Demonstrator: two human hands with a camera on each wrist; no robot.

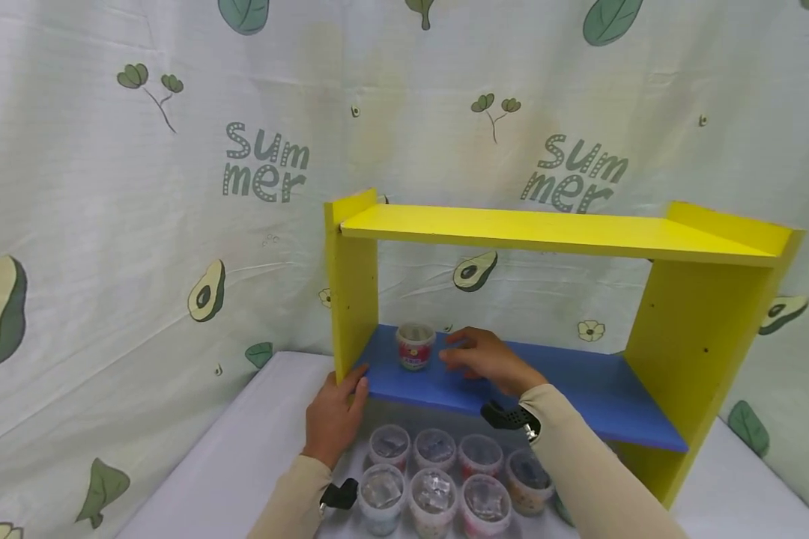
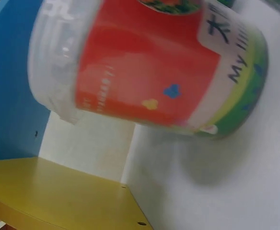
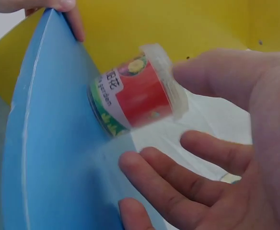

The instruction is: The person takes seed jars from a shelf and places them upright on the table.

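A small plastic tub (image 1: pixel 415 347) with a red label stands upright toward the left end of the blue shelf board (image 1: pixel 445 385). In the right wrist view the same tub (image 3: pixel 140 93) shows a whitish rim and a green base band. Just right of it is my right hand (image 1: pixel 488 361), fingers spread and apart from the tub, as the right wrist view of that hand (image 3: pixel 192 187) confirms. My left hand (image 1: pixel 335 415) grips the lower left corner of the yellow and blue shelf unit (image 1: pixel 356 299). The left wrist view shows no part of that hand.
Several lidded tubs (image 1: pixel 434 490) stand in two rows on the white table (image 1: pixel 236 464), below and before the shelf. One tub (image 2: pixel 145 62) fills much of the left wrist view. A yellow top board (image 1: pixel 512 228) spans above. A printed curtain (image 1: pixel 175 247) hangs behind.
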